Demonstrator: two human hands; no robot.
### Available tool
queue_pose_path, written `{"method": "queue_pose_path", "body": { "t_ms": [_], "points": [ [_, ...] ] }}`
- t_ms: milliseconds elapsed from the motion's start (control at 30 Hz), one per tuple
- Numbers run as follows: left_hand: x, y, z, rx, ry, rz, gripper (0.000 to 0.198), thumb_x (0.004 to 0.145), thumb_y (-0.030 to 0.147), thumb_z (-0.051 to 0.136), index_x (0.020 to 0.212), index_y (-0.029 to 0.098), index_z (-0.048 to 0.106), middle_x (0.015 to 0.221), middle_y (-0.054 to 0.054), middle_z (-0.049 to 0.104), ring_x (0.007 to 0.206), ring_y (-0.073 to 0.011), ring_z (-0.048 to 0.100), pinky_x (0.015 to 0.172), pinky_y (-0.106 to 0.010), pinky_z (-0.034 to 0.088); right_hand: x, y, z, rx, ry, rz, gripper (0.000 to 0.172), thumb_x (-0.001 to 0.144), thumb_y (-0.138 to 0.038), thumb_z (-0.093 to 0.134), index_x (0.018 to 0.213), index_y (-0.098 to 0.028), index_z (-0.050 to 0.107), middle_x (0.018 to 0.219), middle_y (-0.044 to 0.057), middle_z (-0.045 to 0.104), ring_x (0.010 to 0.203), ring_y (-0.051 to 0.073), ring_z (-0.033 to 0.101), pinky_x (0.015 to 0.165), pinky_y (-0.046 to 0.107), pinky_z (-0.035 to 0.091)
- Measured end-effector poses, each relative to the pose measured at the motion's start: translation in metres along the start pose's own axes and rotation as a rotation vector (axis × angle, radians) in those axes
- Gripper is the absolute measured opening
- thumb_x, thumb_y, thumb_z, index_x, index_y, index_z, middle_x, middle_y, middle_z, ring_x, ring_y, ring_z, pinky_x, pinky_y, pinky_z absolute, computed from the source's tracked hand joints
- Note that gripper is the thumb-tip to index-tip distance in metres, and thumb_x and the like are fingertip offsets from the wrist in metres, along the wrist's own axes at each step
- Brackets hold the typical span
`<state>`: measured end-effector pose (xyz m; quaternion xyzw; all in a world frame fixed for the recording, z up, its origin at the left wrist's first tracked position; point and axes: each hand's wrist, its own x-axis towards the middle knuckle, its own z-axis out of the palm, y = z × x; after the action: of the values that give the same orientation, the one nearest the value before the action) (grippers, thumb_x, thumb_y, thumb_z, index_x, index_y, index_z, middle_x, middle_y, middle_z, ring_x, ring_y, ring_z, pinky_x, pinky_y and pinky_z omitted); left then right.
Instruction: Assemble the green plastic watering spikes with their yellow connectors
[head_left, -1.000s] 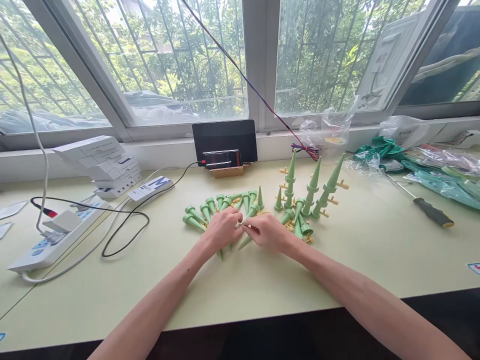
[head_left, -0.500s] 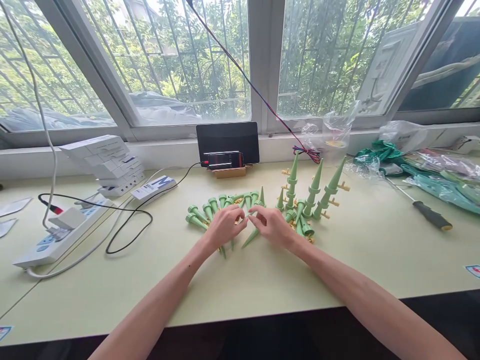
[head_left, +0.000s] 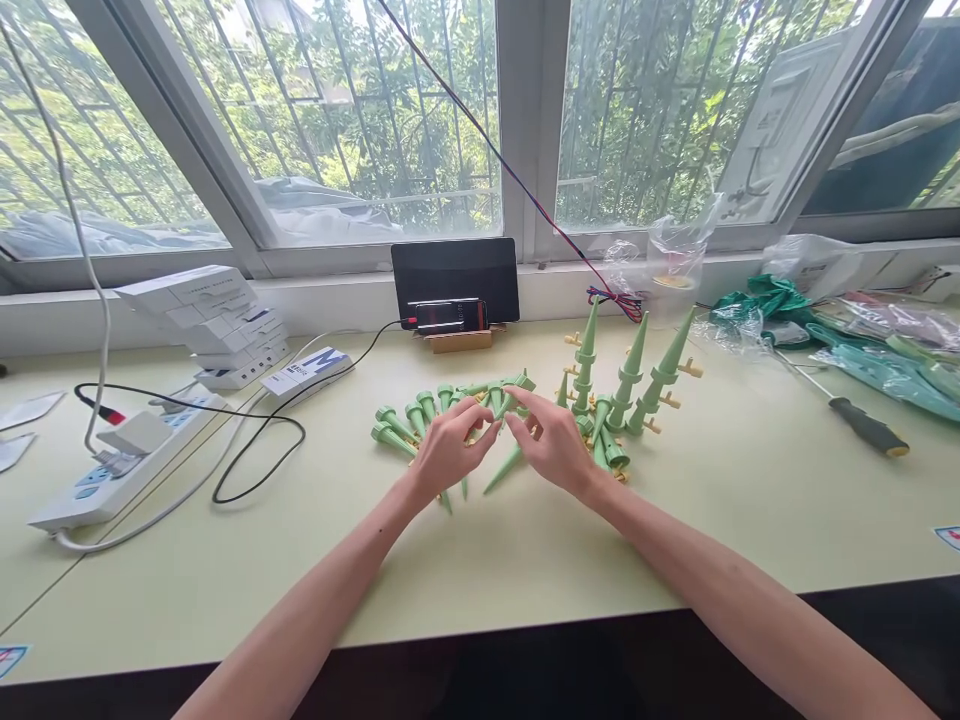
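My left hand [head_left: 451,440] and my right hand [head_left: 553,442] meet over the middle of the table, fingers bent in a pinch. Between them a small green plant watering spike [head_left: 511,398] is held tilted, its wide end up and to the right. My fingers partly hide it. Left of and behind my left hand, several green watering spikes [head_left: 391,437] lie fanned out. Another spike [head_left: 503,470] lies below my fingertips, pointing toward me. Beside my right hand stand stacked spikes [head_left: 628,378] with yellow valves [head_left: 688,369], and several more lie at their foot.
On the left are a white power strip [head_left: 112,490], stacked white boxes [head_left: 225,325] and a looping black cable [head_left: 300,428]. A phone [head_left: 450,316] leans against a black tablet [head_left: 455,262] at the back. A screwdriver [head_left: 866,425] and plastic bags [head_left: 892,365] lie at the right.
The small spike between my hands has tipped and now shows more clearly. My right hand's fingers have lifted and spread slightly around it. My left hand has barely moved.
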<state>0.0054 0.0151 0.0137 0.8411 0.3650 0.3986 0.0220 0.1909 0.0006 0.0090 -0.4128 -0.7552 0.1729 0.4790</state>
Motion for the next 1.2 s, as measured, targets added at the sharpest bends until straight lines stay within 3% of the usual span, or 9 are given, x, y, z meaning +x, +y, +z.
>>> {"method": "queue_pose_path", "body": {
  "t_ms": [267,500,867,1200],
  "points": [
    [-0.0028,-0.0013,0.0049,0.014,-0.045,-0.038,0.011,0.093,0.028,0.053,0.09,0.019,0.06,0.078,0.001,0.053,0.056,-0.0083,0.043,0.057,-0.023,0.039,-0.0006,-0.0007,-0.0003,0.032,-0.001,-0.062,0.035,0.099,-0.035,0.046,0.127,-0.022,0.061,0.101,0.008,0.068,0.069,0.014,0.062,0.063,0.027,0.054],
    [-0.001,-0.0009,0.0038,-0.051,0.054,-0.098,0.014,0.093,0.028,0.055,0.103,0.02,0.061,0.089,-0.001,0.058,0.057,-0.0069,0.048,0.056,-0.021,0.042,-0.0015,-0.0059,-0.0006,0.039,-0.054,-0.095,0.036,0.098,-0.034,0.049,0.13,-0.023,0.06,0.107,0.007,0.069,0.063,0.011,0.06,0.066,0.026,0.053],
    [-0.0007,0.0022,0.0053,-0.071,0.086,-0.125,0.01,0.092,0.026,0.056,0.097,0.02,0.063,0.087,0.0,0.063,0.054,-0.0072,0.048,0.056,-0.021,0.043,-0.0009,-0.0047,-0.0015,0.027,-0.12,-0.071,0.04,0.098,-0.037,0.05,0.133,-0.021,0.058,0.109,0.007,0.069,0.052,0.008,0.053,0.067,0.027,0.051],
    [-0.002,0.0049,0.0066,-0.135,0.093,-0.267,0.017,0.091,0.033,0.058,0.102,0.022,0.052,0.085,0.001,0.064,0.049,-0.006,0.051,0.052,-0.021,0.045,-0.0008,-0.0039,-0.0002,0.06,-0.163,-0.107,0.044,0.097,-0.037,0.051,0.139,-0.024,0.051,0.109,0.005,0.07,0.047,0.006,0.046,0.061,0.025,0.047]
  ]
}}
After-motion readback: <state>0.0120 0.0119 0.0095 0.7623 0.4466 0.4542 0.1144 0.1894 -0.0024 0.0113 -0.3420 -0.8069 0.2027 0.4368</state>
